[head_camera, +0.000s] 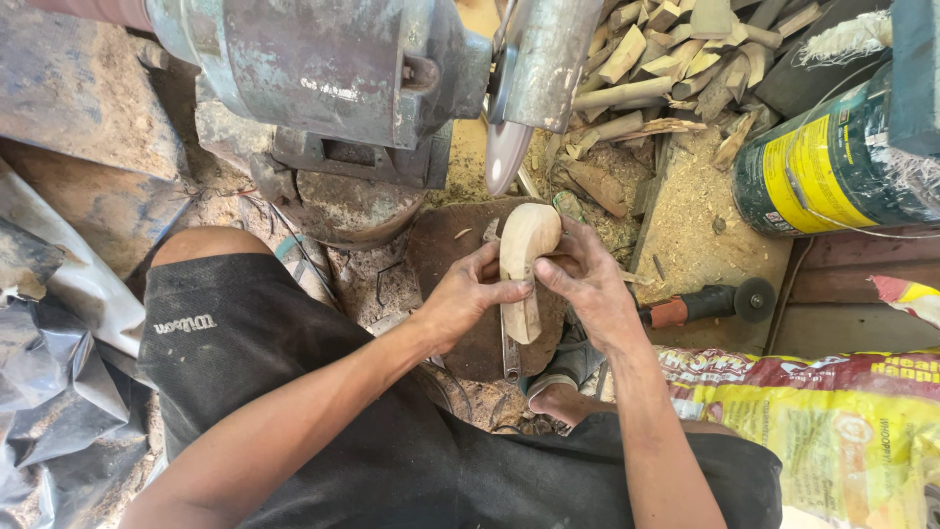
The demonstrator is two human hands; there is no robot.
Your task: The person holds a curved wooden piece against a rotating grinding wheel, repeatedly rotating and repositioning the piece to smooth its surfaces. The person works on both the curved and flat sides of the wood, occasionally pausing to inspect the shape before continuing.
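Black plastic sheet [39, 392] at far left. Grey grinder motor [323, 69] above, disc [509, 147] hanging over the work. Left hand [460, 299] reaching in from lower left, fingers clamped on pale wood carving [527, 264]. Right hand [592, 289] opposite, fingers closed on the same carving, held upright over a dark block [441, 245]. Wood offcuts [666, 59] beyond; angle grinder [710, 302], green can [832, 162], yellow sack [842, 431] at right.

Pale, smooth carved wooden spoon blank [526, 264], rounded bowl end up, upright just below the grinder disc.
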